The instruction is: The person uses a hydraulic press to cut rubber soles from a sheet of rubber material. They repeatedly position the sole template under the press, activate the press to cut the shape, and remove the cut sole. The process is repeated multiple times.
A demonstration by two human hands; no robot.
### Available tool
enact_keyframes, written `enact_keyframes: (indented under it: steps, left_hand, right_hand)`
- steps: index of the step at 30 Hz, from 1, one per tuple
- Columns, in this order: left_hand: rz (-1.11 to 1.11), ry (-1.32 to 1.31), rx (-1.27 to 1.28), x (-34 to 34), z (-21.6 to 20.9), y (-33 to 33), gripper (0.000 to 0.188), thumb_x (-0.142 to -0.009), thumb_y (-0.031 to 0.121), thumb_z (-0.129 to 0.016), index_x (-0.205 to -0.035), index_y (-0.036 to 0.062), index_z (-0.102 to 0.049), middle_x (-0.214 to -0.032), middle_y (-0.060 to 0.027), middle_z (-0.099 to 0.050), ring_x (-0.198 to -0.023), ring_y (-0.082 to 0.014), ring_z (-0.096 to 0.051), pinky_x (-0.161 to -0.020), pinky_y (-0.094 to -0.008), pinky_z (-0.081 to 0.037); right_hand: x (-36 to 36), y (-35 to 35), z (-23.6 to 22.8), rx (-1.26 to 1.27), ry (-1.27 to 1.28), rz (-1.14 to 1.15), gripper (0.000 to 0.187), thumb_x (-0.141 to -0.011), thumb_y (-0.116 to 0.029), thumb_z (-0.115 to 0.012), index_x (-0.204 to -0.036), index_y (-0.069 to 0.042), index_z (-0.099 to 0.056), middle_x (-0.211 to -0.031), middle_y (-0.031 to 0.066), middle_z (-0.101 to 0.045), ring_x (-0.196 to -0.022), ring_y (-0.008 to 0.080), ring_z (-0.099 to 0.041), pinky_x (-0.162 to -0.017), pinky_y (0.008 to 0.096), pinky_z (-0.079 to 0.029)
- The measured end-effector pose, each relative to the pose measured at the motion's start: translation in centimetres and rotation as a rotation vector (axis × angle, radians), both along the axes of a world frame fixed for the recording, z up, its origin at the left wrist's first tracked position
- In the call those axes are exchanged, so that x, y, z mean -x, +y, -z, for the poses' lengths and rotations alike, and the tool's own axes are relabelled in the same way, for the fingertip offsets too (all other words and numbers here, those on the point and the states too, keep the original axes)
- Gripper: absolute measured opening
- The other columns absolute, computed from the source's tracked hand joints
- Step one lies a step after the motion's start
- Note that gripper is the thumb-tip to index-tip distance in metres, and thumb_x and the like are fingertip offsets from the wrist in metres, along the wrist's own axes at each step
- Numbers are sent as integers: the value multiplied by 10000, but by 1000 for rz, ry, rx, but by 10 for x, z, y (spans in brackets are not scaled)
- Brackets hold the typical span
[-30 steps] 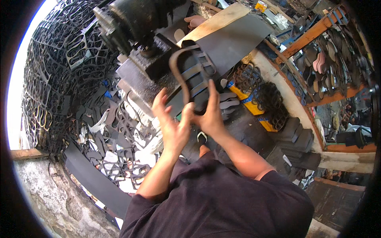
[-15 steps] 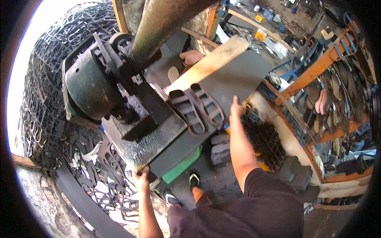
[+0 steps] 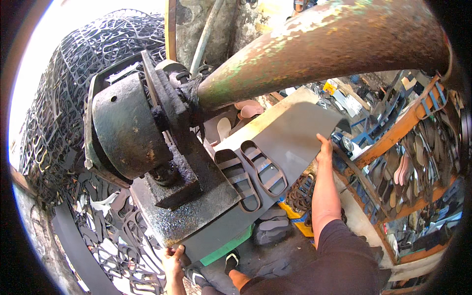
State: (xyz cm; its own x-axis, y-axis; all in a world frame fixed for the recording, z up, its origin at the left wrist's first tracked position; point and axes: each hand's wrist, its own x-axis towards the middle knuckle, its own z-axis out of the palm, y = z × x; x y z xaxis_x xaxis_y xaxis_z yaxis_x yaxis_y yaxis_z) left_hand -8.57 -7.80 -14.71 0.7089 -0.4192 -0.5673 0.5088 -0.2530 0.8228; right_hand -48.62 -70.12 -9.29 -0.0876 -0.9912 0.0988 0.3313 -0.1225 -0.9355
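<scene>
A wide dark grey sheet (image 3: 300,130) slants from beneath the press head toward the upper right. My left hand (image 3: 173,263) pinches its near corner beside the press block. Over at the right edge, my right hand (image 3: 324,150) grips the same sheet, its thumb on top and its other fingers mostly hidden. Two sole-shaped cutting dies with crossbars lie side by side on the sheet between my hands: the left die (image 3: 239,177) is close to the press, the right die (image 3: 266,162) nearer my right hand. A green board (image 3: 228,246) shows under the sheet's near edge.
The heavy press head (image 3: 125,125) stands at left, its thick rusty arm (image 3: 314,49) crossing above. A pale wooden plank (image 3: 241,140) lies behind the sheet. Tangled offcuts (image 3: 113,54) pile up at left. Orange shelving (image 3: 388,132) with sole-shaped pieces stands at right; cut soles (image 3: 274,224) lie on the floor.
The whole view has shifted, bringing more of the press arm into sight. My right hand has moved from beside the sheet onto its edge. Both dies still lie on the sheet.
</scene>
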Motion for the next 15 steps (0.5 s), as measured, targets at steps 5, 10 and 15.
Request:
enact_keyframes:
  steps: [5, 10, 15]
  left_hand:
    - [-170, 48, 90, 20, -7, 2, 403, -824, 87, -865, -1109, 52, -582, -906, 20, -523, -766, -98, -507, -676, -253, -438]
    - [-172, 26, 164, 25, 7, -5, 376, -845, 50, -829, -1161, 34, -626, -956, -10, -600, -831, -119, -563, -751, -261, -463]
    - [-190, -14, 186, 26, -27, -7, 408, -846, 73, -824, -1188, 11, -612, -978, -29, -652, -842, -119, -601, -745, -266, -477]
  right_hand:
    - [-42, -1, -47, 35, -88, -162, 629, -845, -160, -771, -1403, -28, -515, -1290, 114, -610, -1154, 287, -617, -990, 466, -513]
    - [-26, -27, 2, -110, 236, 213, 874, -865, -492, -736, -1515, -20, -392, -1447, 162, -510, -1268, 339, -561, -1064, 527, -460]
    - [-105, 68, 110, -178, -224, -60, 648, -1048, -536, -449, -1507, -79, -473, -1526, 114, -519, -1394, 313, -483, -1153, 528, -405]
